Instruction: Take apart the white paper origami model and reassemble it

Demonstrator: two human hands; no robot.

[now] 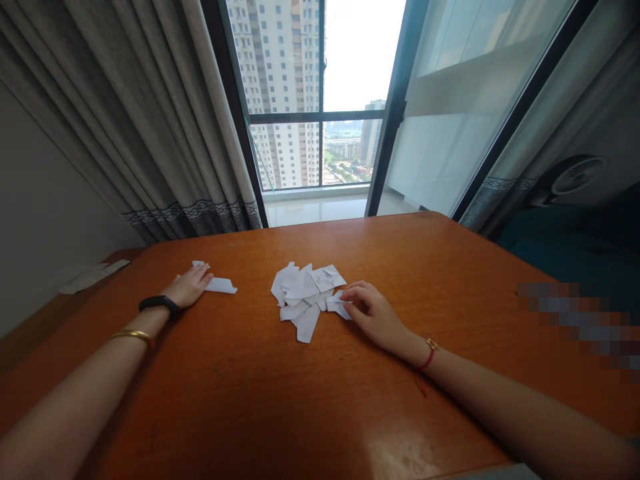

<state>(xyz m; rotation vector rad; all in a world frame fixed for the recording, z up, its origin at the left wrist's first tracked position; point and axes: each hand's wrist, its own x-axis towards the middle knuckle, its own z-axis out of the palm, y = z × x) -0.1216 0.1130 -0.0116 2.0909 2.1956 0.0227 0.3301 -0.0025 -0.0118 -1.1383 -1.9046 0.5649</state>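
A loose pile of torn white paper pieces (303,293) lies on the wooden table (280,407), near its middle. At the pile's right edge, my right hand (375,315) has its thumb and fingertips on a small paper piece (337,305), with the fingers curled round it. My left hand (189,287) rests flat at the left, over white paper; one strip (221,285) sticks out to its right and another bit (198,263) shows beyond the fingertips. What lies beneath the palm is hidden.
A whitish flat item (95,277) lies at the table's far left. Grey curtains (150,120) and a window stand behind the table. A blurred patch (580,320) covers something at the right edge. A pale corner (500,472) shows at the bottom right.
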